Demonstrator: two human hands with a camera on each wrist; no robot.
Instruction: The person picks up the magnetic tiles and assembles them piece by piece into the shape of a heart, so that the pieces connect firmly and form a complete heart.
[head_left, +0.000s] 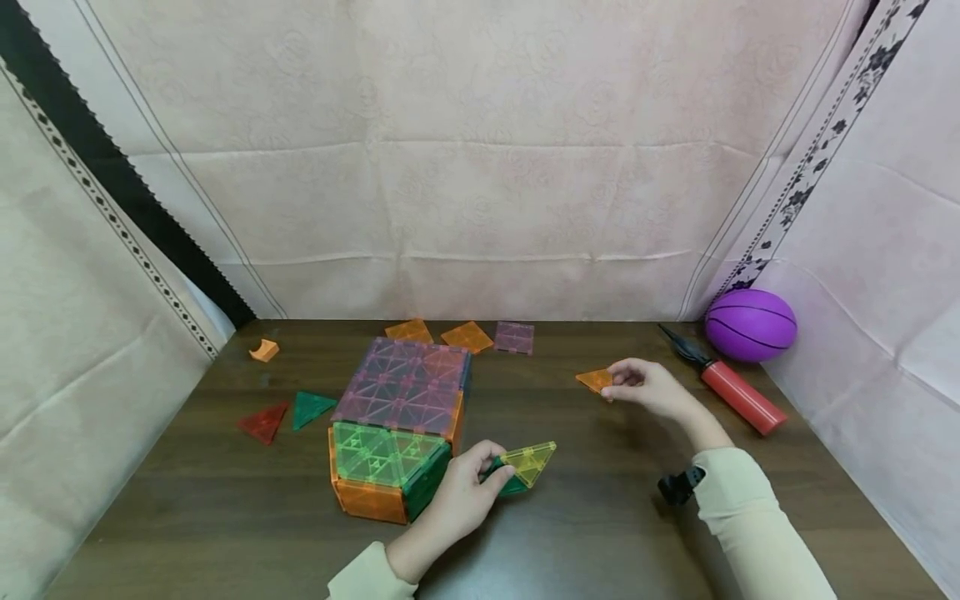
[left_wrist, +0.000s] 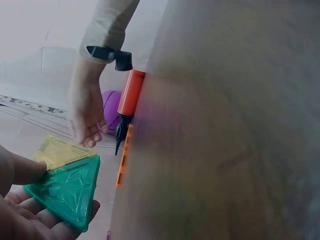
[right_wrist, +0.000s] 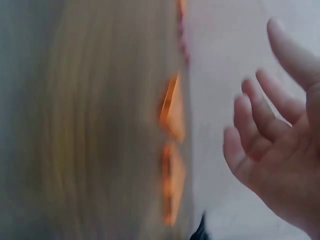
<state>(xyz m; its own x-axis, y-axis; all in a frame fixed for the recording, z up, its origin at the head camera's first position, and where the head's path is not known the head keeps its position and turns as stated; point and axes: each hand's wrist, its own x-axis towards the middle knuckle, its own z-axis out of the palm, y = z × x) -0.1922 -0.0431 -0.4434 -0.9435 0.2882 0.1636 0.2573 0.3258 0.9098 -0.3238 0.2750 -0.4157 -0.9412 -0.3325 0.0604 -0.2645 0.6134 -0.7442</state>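
My left hand pinches two joined magnetic tiles: a yellow triangle and a green triangle. In the left wrist view the thumb lies on top and the other fingers beneath. My right hand is close to an orange triangular tile at the right. Its fingers spread apart in the right wrist view, with nothing between them, and orange tiles lie on the table beyond. A block built of magnetic tiles, with a purple top and green and orange sides, stands left of my left hand.
Red and green triangles and a small orange piece lie at the left. Behind the block are orange tiles and a purple square. A red hand pump and purple ball sit far right.
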